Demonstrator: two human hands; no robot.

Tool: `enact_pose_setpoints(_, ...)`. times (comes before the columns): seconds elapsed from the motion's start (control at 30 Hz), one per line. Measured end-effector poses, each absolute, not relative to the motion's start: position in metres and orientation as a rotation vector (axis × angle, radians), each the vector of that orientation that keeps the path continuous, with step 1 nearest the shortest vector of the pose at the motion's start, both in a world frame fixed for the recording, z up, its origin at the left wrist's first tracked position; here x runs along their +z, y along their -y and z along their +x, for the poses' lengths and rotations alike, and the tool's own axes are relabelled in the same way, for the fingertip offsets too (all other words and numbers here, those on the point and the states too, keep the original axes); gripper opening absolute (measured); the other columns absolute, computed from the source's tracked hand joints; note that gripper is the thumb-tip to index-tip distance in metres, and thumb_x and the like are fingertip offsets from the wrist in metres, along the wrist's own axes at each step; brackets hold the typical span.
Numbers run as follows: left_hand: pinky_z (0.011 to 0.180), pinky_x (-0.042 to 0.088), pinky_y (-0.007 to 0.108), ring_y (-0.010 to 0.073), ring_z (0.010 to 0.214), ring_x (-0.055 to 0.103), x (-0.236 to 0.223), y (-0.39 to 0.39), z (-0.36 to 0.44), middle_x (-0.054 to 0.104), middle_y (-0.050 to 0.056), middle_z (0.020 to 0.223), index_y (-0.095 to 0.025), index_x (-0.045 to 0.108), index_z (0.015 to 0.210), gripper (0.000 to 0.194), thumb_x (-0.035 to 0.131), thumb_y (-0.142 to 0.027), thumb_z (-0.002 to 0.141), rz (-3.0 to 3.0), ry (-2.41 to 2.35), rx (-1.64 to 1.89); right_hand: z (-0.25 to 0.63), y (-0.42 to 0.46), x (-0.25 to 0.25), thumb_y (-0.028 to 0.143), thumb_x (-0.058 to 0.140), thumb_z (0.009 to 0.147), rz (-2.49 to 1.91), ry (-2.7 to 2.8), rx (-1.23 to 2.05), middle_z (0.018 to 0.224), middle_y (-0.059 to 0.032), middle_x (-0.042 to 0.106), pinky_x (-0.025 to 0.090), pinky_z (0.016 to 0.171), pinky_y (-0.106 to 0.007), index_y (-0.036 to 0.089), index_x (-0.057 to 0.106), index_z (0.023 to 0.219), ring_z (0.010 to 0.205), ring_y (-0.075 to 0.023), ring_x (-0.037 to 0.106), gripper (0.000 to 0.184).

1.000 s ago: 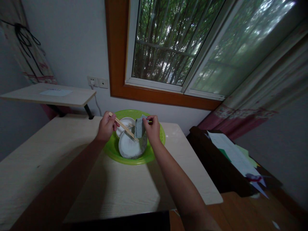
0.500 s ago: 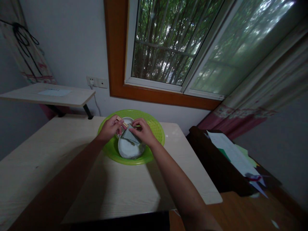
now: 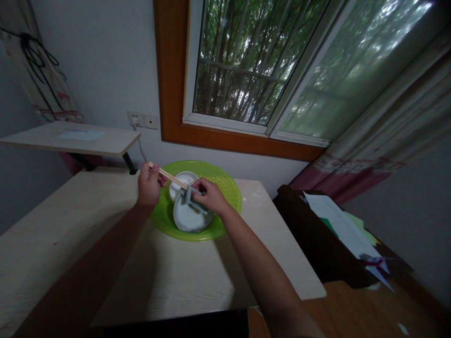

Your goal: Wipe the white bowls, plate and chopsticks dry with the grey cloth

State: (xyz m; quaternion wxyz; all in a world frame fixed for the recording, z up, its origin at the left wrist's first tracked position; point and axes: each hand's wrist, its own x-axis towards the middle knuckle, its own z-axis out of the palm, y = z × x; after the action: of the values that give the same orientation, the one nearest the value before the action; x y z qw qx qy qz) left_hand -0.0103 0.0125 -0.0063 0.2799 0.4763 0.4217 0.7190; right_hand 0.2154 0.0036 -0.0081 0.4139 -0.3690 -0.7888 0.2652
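Note:
My left hand [image 3: 149,184] is closed around the thick ends of a pair of wooden chopsticks [image 3: 169,176], which slant down to the right over a green basin [image 3: 162,223]. My right hand [image 3: 208,195] pinches a grey-green cloth [image 3: 189,194] that is folded around the lower part of the chopsticks. Beneath the cloth a white bowl [image 3: 190,220] leans tilted in the basin. Behind it lies a smaller white bowl [image 3: 176,188], partly covered by the chopsticks. The chopstick tips show just beyond the cloth, near my right fingers.
The basin stands on a pale wooden table [image 3: 105,263] by the wall, below a window [image 3: 260,61]. At the left is a raised shelf [image 3: 116,145] with a paper on it. A dark cabinet [image 3: 317,244] with papers on top stands to the right.
My left hand has drawn back to the left with the chopsticks, so more of their length shows. The cloth, which hung as a flap, is now bunched around the chopsticks.

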Motion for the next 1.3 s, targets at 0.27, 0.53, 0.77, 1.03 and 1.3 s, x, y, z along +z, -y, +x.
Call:
enact_pose_setpoints(0.27,0.043,0.038,0.02,0.009,0.043,0.051,-0.008,-0.015,-0.009,0.059,-0.006,0.059,-0.024,0.046,0.086,0.039,0.057,-0.06,0.096,1.305,-1.11,1.879,0.218,-0.005,-0.011,0.025,0.067,0.073,-0.936,2.007,0.659,0.08,0.0031,0.06,0.041,0.065,-0.026,0.022,0.057,0.089,0.069,-0.0137,0.053,0.019)
enact_pose_setpoints(0.53,0.045,0.043,0.021,0.0115,0.044,0.057,-0.004,-0.009,-0.003,0.065,-0.004,0.061,-0.024,0.045,0.088,0.032,0.058,-0.052,0.097,1.476,-0.992,1.61,0.214,-0.003,-0.011,0.026,0.069,0.072,-0.871,1.94,0.829,0.082,0.0037,0.058,0.045,0.066,-0.027,0.023,0.053,0.092,0.071,-0.0139,0.054,0.026)
enact_pose_setpoints(0.77,0.043,0.046,0.027,0.0174,0.042,0.061,0.0,-0.003,0.007,0.068,-0.002,0.06,-0.024,0.047,0.085,0.033,0.063,-0.053,0.09,1.612,-0.943,1.261,0.209,-0.001,-0.012,0.028,0.069,0.069,-0.842,1.835,1.018,0.082,0.005,0.055,0.048,0.07,-0.028,0.025,0.047,0.095,0.074,-0.0143,0.056,0.035)
enact_pose_setpoints(1.03,0.044,0.047,0.028,0.0178,0.043,0.062,0.001,-0.001,0.007,0.069,-0.002,0.059,-0.025,0.046,0.084,0.033,0.061,-0.053,0.09,1.619,-0.987,1.313,0.206,-0.001,-0.008,0.025,0.066,0.067,-0.849,1.897,1.009,0.081,0.0065,0.05,0.041,0.066,-0.026,0.025,0.044,0.093,0.072,-0.0129,0.049,0.034)
enact_pose_setpoints(1.3,0.044,0.045,0.024,0.0138,0.043,0.058,-0.004,-0.005,0.0,0.064,-0.004,0.058,-0.024,0.048,0.085,0.03,0.057,-0.05,0.095,1.501,-1.035,1.564,0.207,0.0,-0.007,0.024,0.066,0.07,-0.893,2.0,0.889,0.081,0.0057,0.053,0.037,0.066,-0.026,0.024,0.046,0.09,0.07,-0.0136,0.047,0.028)
